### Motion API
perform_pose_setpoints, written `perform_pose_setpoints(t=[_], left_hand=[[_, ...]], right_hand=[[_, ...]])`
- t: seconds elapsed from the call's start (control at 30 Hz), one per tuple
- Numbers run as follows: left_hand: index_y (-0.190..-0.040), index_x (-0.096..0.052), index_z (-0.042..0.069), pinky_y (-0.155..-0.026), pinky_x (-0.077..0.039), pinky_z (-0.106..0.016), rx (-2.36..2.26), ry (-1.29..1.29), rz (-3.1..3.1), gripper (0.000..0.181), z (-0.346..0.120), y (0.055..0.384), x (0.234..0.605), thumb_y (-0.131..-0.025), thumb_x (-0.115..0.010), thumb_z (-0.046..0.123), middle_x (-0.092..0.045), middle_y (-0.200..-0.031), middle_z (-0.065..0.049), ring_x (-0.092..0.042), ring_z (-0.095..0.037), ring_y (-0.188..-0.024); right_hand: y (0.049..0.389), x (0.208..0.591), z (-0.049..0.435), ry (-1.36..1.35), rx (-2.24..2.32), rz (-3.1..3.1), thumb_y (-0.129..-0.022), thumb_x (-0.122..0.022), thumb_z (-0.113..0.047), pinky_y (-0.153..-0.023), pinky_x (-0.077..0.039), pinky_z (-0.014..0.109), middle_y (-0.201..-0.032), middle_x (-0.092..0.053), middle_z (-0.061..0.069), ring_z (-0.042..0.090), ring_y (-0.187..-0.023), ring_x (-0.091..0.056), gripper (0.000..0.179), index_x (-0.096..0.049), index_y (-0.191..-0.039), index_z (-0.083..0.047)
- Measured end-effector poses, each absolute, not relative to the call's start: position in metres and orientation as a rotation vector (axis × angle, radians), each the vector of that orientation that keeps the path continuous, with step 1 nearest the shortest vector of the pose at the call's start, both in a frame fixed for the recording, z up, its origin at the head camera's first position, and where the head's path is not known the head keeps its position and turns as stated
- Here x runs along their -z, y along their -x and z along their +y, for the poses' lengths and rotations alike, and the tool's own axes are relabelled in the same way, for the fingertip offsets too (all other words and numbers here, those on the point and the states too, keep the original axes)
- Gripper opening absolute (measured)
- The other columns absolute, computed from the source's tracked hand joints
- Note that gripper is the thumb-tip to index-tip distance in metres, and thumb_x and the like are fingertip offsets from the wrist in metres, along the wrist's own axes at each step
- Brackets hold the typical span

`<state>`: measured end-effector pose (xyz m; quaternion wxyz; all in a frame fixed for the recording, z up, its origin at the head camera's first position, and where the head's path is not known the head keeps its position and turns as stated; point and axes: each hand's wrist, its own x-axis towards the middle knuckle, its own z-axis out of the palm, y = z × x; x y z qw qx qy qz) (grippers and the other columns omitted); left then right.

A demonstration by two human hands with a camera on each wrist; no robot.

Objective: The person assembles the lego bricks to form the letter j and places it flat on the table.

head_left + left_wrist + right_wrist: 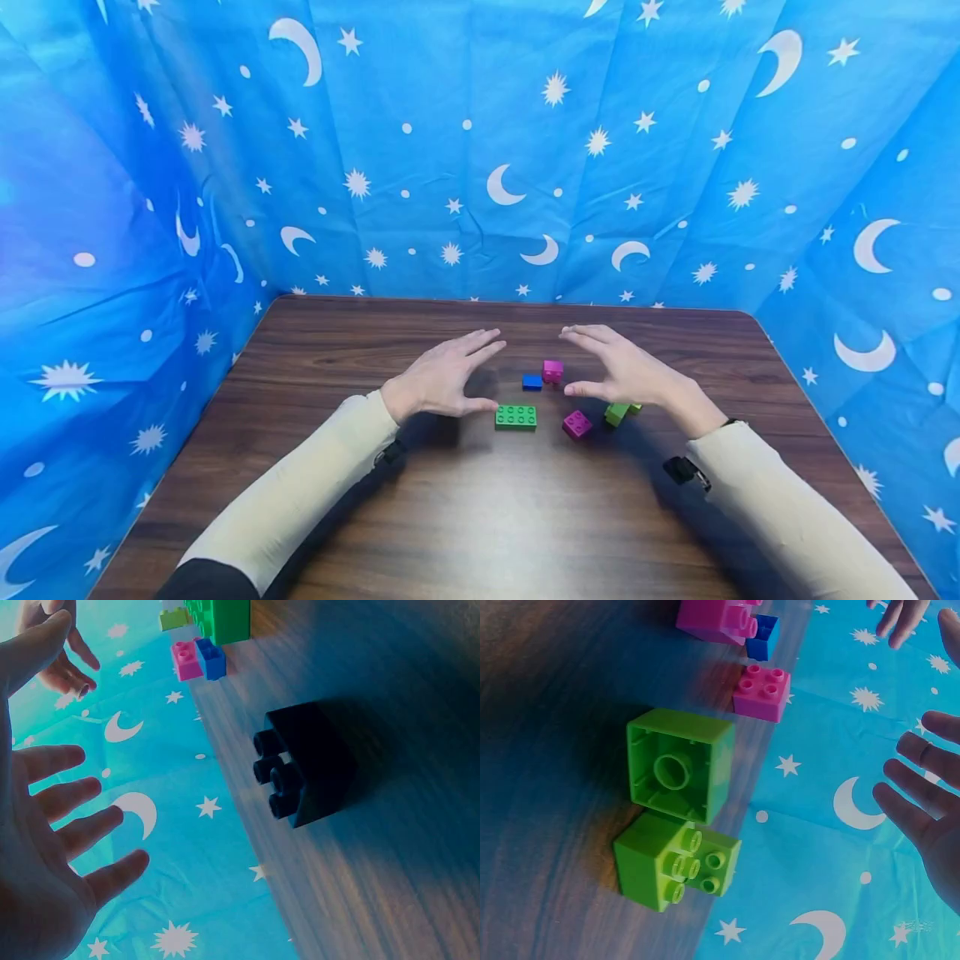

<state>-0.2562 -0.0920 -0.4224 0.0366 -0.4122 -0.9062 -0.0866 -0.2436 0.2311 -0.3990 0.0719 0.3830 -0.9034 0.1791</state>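
My left hand [441, 377] hovers over the table with fingers spread and thumb apart, holding nothing. Near its thumb tip lies a green eight-stud toy brick [516, 417]. A black brick [319, 761] sits beneath this hand in the left wrist view; from the head it is hard to make out. Facing it, my right hand [633, 367] is also raised, its fingers extended and its palm bare. A small blue brick [532, 382] and a pink brick [552, 372] stand between the hands. Another pink brick [577, 425] and several lime bricks [679, 769] lie under the right hand, partly hidden in the head view.
The brown wood-grain table [480, 517] carries all the bricks. Blue cloth [420, 167] printed with white moons and stars hangs behind it and along both sides. One lime brick [652, 859] shows its studs beside another that turns its hollow underside to the camera.
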Motion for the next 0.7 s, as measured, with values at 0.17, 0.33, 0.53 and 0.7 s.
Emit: perform_pose_setpoints(t=[0.17, 0.33, 0.53, 0.7], left_hand=[[-0.153, -0.031, 0.015, -0.114, -0.031, -0.042, 0.312, 1.262, -2.813, 0.093, -0.089, 0.252, 0.427, -0.081, -0.065, 0.063, -0.031, -0.158, -0.005, -0.03, -0.023, -0.145], [-0.151, -0.034, 0.015, -0.114, -0.031, -0.04, 0.343, 1.26, -2.848, 0.09, -0.085, 0.25, 0.431, -0.081, -0.066, 0.061, -0.037, -0.155, -0.004, -0.035, -0.022, -0.143], [-0.148, -0.041, 0.016, -0.112, -0.034, -0.04, 0.351, 1.252, -2.879, 0.086, -0.081, 0.249, 0.437, -0.081, -0.067, 0.061, -0.044, -0.15, -0.004, -0.04, -0.023, -0.139], [-0.146, -0.043, 0.015, -0.112, -0.034, -0.04, 0.352, 1.26, -2.887, 0.084, -0.079, 0.249, 0.437, -0.081, -0.068, 0.061, -0.045, -0.149, -0.006, -0.041, -0.024, -0.138]], right_hand=[[0.24, 0.402, 0.234, -1.125, -0.553, -2.725, -0.081, -0.076, -0.045, -0.104, -0.04, 0.054, -0.14, -0.052, 0.018, 0.035, -0.13, -0.046, 0.077, -0.05, -0.139, -0.002], [0.235, 0.406, 0.238, -1.068, -0.571, -2.779, -0.082, -0.075, -0.048, -0.102, -0.042, 0.054, -0.138, -0.054, 0.016, 0.035, -0.128, -0.049, 0.075, -0.051, -0.138, -0.004], [0.232, 0.413, 0.241, -1.051, -0.609, -2.801, -0.083, -0.074, -0.047, -0.1, -0.044, 0.053, -0.135, -0.058, 0.013, 0.032, -0.126, -0.052, 0.07, -0.055, -0.135, -0.006], [0.231, 0.417, 0.242, -1.036, -0.604, -2.814, -0.084, -0.073, -0.047, -0.1, -0.044, 0.054, -0.135, -0.058, 0.013, 0.032, -0.126, -0.052, 0.068, -0.055, -0.136, -0.006]])
